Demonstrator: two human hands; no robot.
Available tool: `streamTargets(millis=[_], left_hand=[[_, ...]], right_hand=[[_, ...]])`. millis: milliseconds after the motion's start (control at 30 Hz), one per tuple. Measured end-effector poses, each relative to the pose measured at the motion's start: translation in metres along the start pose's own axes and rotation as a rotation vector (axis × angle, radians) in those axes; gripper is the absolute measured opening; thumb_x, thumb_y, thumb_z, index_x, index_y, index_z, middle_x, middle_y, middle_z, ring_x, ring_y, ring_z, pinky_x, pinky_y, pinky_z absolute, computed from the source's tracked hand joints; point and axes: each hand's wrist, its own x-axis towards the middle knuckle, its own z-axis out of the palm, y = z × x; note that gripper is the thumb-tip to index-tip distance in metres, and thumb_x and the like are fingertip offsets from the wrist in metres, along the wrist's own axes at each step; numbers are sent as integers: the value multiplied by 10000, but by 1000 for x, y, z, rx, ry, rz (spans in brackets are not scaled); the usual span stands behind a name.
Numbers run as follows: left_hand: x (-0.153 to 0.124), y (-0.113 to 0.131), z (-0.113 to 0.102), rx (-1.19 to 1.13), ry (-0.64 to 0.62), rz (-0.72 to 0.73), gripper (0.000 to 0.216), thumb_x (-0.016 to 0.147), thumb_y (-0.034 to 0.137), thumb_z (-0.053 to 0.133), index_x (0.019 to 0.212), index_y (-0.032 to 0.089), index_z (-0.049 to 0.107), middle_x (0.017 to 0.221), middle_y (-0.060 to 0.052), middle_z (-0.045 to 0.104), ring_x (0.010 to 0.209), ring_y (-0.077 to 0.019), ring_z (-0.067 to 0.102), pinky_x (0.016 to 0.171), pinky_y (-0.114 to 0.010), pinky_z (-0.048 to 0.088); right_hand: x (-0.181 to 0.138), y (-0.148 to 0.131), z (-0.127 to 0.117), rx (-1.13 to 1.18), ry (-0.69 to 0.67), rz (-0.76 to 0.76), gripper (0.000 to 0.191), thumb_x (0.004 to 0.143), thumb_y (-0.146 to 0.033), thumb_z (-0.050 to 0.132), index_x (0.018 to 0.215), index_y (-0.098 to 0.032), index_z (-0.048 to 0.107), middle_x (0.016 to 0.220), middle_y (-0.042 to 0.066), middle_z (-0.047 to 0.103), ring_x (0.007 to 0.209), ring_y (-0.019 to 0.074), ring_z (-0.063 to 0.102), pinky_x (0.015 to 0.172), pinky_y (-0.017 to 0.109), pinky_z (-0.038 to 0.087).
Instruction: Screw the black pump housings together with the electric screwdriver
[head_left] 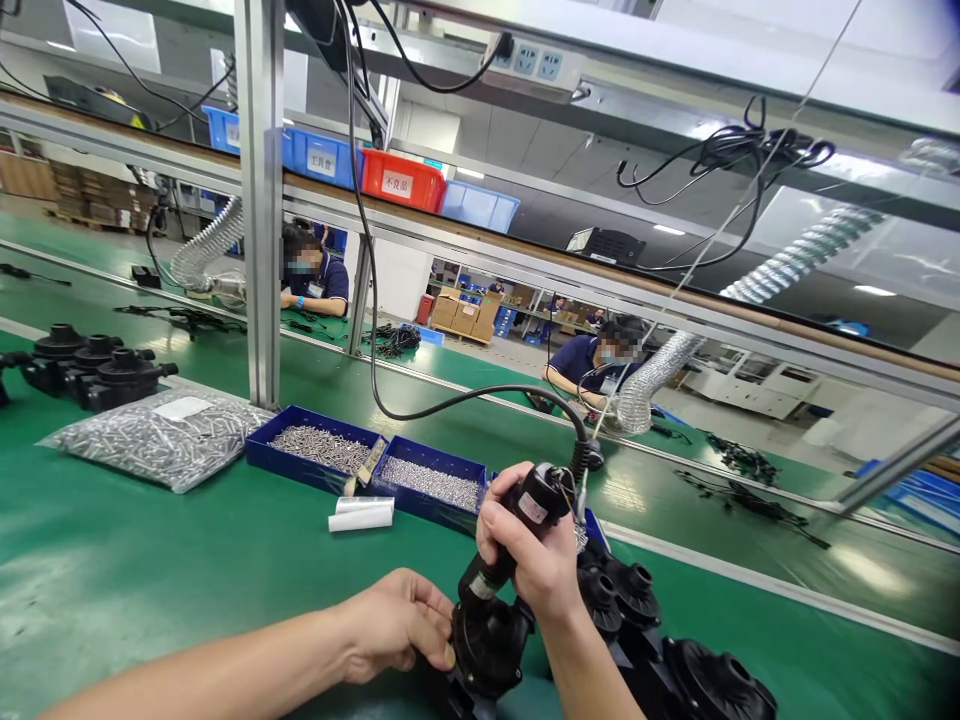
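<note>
My right hand (pixel 532 555) grips a black electric screwdriver (pixel 517 530) with a hanging cable; its tip points down onto a black round pump housing (pixel 489 645) on the green belt. My left hand (pixel 397 620) holds the left side of that housing, fingers closed against its rim. More black pump housings (pixel 637 610) lie in a row just right of my right forearm.
Two blue trays of small silver screws (pixel 322 450) (pixel 435 482) sit ahead, with a clear bag of screws (pixel 161 435) to their left and a white roll (pixel 360 515) in front. More black pumps (pixel 97 365) stand far left. Two seated workers face the far side.
</note>
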Motion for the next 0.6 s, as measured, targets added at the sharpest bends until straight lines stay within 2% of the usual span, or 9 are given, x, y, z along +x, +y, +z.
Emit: streamTargets(millis=[100, 200, 400, 533, 600], left_hand=[[-1, -2, 1, -16, 17, 18, 447, 311, 112, 834, 749, 123, 751, 708, -46, 682, 538, -111, 574, 351, -176, 137], [0, -6, 0, -35, 59, 43, 443, 311, 97, 839, 735, 139, 716, 678, -15, 654, 505, -104, 548, 348, -180, 157], [1, -7, -3, -38, 38, 59, 452, 326, 99, 847, 753, 137, 704, 677, -11, 647, 492, -97, 537, 352, -180, 144], [1, -7, -3, -19, 30, 62, 440, 342, 101, 854, 758, 140, 712, 689, -7, 650, 502, -99, 545, 359, -181, 145], [2, -9, -4, -8, 16, 63, 447, 349, 107, 864, 772, 138, 722, 704, -13, 658, 521, -104, 560, 365, -182, 148]], right_hand=[[1, 2, 4, -28, -30, 29, 226, 984, -292, 807, 1042, -210, 605, 748, -22, 626, 494, 101, 583, 487, 199, 477], [2, 6, 5, 10, -39, 26, 231, 970, -281, 805, 1007, -212, 588, 709, -50, 574, 436, 79, 529, 442, 176, 429], [2, 8, 4, 51, -44, 37, 261, 936, -294, 812, 987, -207, 571, 689, -54, 555, 409, 72, 482, 414, 174, 386], [4, 5, 5, 44, -89, 66, 286, 917, -320, 821, 1008, -201, 577, 744, -16, 622, 434, 80, 496, 428, 190, 396], [5, 5, 6, 57, -102, 76, 291, 911, -320, 826, 1001, -201, 577, 724, -25, 609, 427, 81, 486, 418, 188, 388]])
